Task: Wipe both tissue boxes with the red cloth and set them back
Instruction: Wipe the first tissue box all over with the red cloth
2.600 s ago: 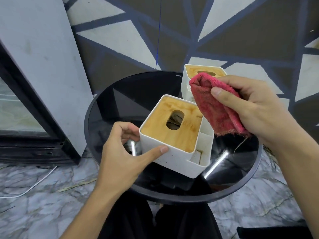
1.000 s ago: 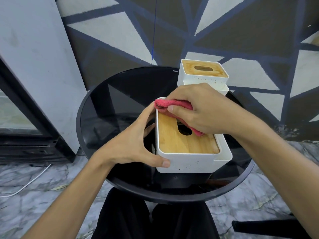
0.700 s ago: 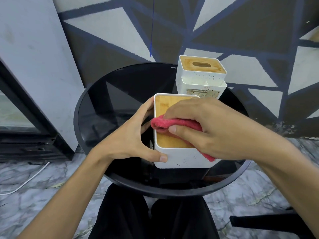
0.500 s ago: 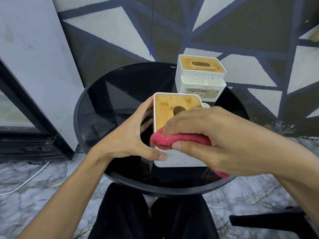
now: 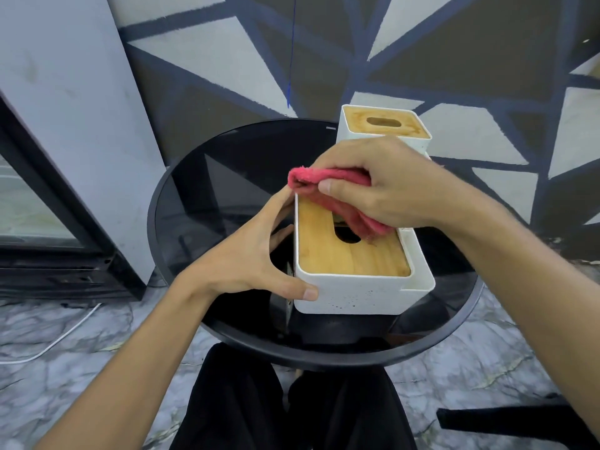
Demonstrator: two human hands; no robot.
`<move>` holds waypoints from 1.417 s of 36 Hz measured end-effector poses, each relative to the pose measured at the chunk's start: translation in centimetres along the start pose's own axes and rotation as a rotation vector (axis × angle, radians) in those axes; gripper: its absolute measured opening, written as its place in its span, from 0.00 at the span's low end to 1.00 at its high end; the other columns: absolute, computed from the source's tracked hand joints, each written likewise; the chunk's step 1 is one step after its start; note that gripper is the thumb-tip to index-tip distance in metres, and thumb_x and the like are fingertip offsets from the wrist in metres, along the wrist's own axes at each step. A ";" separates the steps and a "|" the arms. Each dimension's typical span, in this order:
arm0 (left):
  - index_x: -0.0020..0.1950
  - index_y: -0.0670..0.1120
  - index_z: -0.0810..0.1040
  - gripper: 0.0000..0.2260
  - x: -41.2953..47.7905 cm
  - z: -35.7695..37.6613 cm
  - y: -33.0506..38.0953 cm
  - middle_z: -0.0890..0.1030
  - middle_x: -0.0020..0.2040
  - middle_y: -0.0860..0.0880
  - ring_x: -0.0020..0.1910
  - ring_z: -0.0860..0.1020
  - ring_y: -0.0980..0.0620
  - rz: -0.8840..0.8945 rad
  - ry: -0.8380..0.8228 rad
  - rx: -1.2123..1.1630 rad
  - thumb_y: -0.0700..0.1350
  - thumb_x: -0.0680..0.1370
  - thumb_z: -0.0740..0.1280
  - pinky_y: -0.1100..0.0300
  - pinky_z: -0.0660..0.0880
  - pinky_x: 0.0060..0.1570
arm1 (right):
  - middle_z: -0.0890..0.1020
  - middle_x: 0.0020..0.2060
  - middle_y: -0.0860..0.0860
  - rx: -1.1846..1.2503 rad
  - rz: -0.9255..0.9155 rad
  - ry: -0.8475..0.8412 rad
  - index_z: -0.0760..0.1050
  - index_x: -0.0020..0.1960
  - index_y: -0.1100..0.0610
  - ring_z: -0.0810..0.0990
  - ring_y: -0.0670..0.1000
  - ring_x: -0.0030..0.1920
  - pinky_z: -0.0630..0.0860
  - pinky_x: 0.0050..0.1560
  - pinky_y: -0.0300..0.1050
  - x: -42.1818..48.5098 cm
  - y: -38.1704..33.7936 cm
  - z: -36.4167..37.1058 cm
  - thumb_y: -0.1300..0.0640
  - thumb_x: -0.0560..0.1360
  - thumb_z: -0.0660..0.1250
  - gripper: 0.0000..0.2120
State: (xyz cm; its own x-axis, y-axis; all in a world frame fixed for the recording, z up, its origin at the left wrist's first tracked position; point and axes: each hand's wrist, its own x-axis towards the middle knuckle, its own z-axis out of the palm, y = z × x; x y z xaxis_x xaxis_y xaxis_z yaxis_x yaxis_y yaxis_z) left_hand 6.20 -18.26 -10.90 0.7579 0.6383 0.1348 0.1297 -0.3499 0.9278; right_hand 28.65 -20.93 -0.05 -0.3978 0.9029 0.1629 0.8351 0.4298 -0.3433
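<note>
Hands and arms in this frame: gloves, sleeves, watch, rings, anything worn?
Nothing worn. The left hand and right hand are bare: no gloves, rings or wristbands. The left forearm and right forearm are bare to the frame edge, no sleeves in view. Only clothing visible: black trousers.

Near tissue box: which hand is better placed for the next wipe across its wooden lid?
Right. The right hand holds the red cloth on the far edge of the lid; the left hand grips the box by its left side, steadying it.

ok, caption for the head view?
Right hand wipes the red cloth over the near tissue box; left hand grips its side.
</note>
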 end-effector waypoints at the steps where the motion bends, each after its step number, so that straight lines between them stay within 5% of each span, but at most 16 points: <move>1: 0.87 0.52 0.50 0.60 0.0 -0.1 -0.1 0.63 0.84 0.55 0.84 0.61 0.51 0.001 -0.002 0.003 0.44 0.65 0.85 0.43 0.61 0.82 | 0.85 0.57 0.42 -0.017 0.002 -0.017 0.83 0.67 0.48 0.81 0.43 0.58 0.78 0.62 0.43 0.1 0.0 0.4 0.46 0.84 0.66 0.15; 7: 0.87 0.51 0.52 0.59 0.1 -0.1 -0.5 0.66 0.82 0.52 0.83 0.63 0.48 -0.001 0.006 0.015 0.43 0.65 0.86 0.42 0.63 0.81 | 0.85 0.63 0.44 -0.040 -0.025 -0.048 0.82 0.71 0.45 0.81 0.48 0.62 0.78 0.66 0.52 -0.5 -1.0 1.2 0.42 0.81 0.61 0.22; 16: 0.87 0.51 0.51 0.59 0.1 -0.1 -0.6 0.66 0.82 0.50 0.83 0.63 0.46 0.009 0.015 0.011 0.43 0.65 0.85 0.39 0.63 0.80 | 0.86 0.58 0.43 -0.026 -0.081 -0.060 0.84 0.66 0.45 0.81 0.45 0.56 0.75 0.59 0.43 -2.2 -1.6 1.0 0.46 0.82 0.64 0.16; 24: 0.87 0.51 0.50 0.60 0.1 -0.1 -0.9 0.67 0.82 0.50 0.82 0.65 0.45 0.006 0.003 -0.013 0.37 0.65 0.85 0.40 0.66 0.79 | 0.87 0.59 0.44 -0.036 -0.201 -0.047 0.85 0.66 0.50 0.83 0.45 0.59 0.76 0.61 0.47 -4.0 -2.4 1.0 0.50 0.83 0.66 0.15; 32: 0.87 0.53 0.49 0.61 0.1 0.0 -0.5 0.64 0.83 0.54 0.84 0.61 0.48 0.010 0.003 -0.006 0.45 0.64 0.85 0.40 0.62 0.81 | 0.86 0.59 0.41 -0.003 -0.271 -0.109 0.85 0.65 0.51 0.79 0.38 0.58 0.68 0.64 0.27 -6.6 -3.1 0.8 0.52 0.83 0.68 0.14; 35: 0.87 0.53 0.50 0.61 0.2 0.0 -0.5 0.64 0.83 0.53 0.84 0.61 0.48 0.011 0.008 0.001 0.45 0.64 0.86 0.39 0.62 0.81 | 0.85 0.60 0.39 0.011 -0.254 -0.118 0.85 0.66 0.49 0.79 0.38 0.60 0.70 0.65 0.29 -6.7 -3.0 0.6 0.50 0.83 0.68 0.14; 39: 0.87 0.51 0.50 0.61 0.1 -0.1 -0.5 0.64 0.84 0.51 0.84 0.61 0.46 0.017 0.000 0.003 0.42 0.64 0.85 0.39 0.62 0.81 | 0.87 0.54 0.41 0.113 -0.152 -0.178 0.84 0.66 0.43 0.85 0.47 0.54 0.80 0.55 0.45 -5.3 -2.4 -0.7 0.48 0.83 0.67 0.13; 44: 0.87 0.53 0.50 0.61 0.1 -0.3 -0.7 0.63 0.84 0.55 0.85 0.60 0.50 0.007 -0.009 -0.008 0.41 0.65 0.86 0.40 0.61 0.82 | 0.82 0.49 0.33 0.038 -0.031 0.003 0.83 0.66 0.45 0.80 0.34 0.52 0.72 0.50 0.26 -1.6 -0.5 -1.9 0.50 0.85 0.68 0.11; 47: 0.87 0.55 0.49 0.62 0.0 -0.3 -0.6 0.62 0.84 0.57 0.85 0.60 0.52 0.000 -0.010 -0.017 0.44 0.64 0.86 0.41 0.61 0.82 | 0.82 0.51 0.35 -0.036 0.013 0.037 0.83 0.67 0.48 0.80 0.39 0.51 0.73 0.48 0.28 0.6 0.2 -1.8 0.51 0.85 0.67 0.13; 51: 0.87 0.54 0.48 0.62 0.1 -0.3 -0.4 0.63 0.84 0.57 0.84 0.60 0.52 0.000 -0.015 -0.027 0.45 0.64 0.85 0.42 0.61 0.82 | 0.84 0.59 0.43 -0.124 0.035 -0.029 0.82 0.70 0.49 0.79 0.46 0.58 0.75 0.58 0.38 2.2 0.4 -0.2 0.52 0.86 0.66 0.14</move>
State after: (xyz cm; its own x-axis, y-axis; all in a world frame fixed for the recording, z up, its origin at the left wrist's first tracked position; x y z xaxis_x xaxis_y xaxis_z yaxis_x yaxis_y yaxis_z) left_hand 6.01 -17.89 -11.18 0.7676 0.6277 0.1296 0.1127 -0.3312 0.9368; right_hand 28.21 -18.82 0.38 -0.3767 0.9178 0.1251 0.8886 0.3962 -0.2312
